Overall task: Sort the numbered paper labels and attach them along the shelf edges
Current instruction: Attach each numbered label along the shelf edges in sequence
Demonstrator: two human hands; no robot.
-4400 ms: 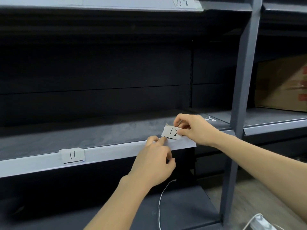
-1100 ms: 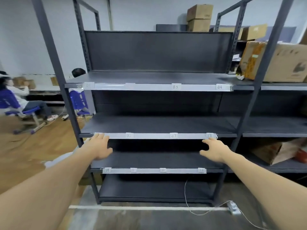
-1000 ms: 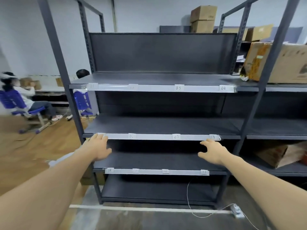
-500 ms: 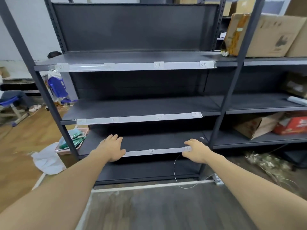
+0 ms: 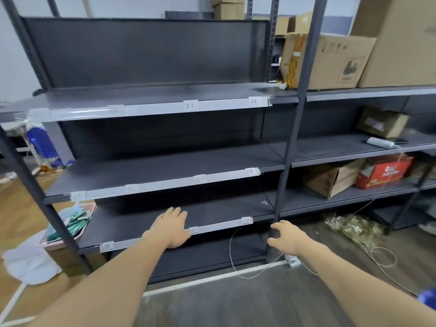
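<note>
A dark metal shelf unit (image 5: 165,168) stands in front of me with white strips along three shelf edges. Paper labels sit on those edges: 03 (image 5: 189,105) and 04 (image 5: 253,101) on the top one, 05 (image 5: 77,196) at the left of the middle one, 11 (image 5: 194,230) and 12 (image 5: 246,220) on the lower one. My left hand (image 5: 171,227) is held out flat with fingers apart in front of the lower edge, left of label 11. My right hand (image 5: 287,237) is open and empty, fingers loosely curled, near the grey upright post (image 5: 282,175).
Cardboard boxes (image 5: 328,60) fill the neighbouring shelves on the right, with a red box (image 5: 383,172) lower down. A white cable (image 5: 236,256) and a power strip (image 5: 292,260) lie on the floor below. A pink tray (image 5: 68,228) of packets and white plastic sit at the left.
I have stepped back from pressing label 12 onto the lower edge. Over the last second the view swung right and down, and both empty hands dropped from the middle shelf edge to the lower one.
</note>
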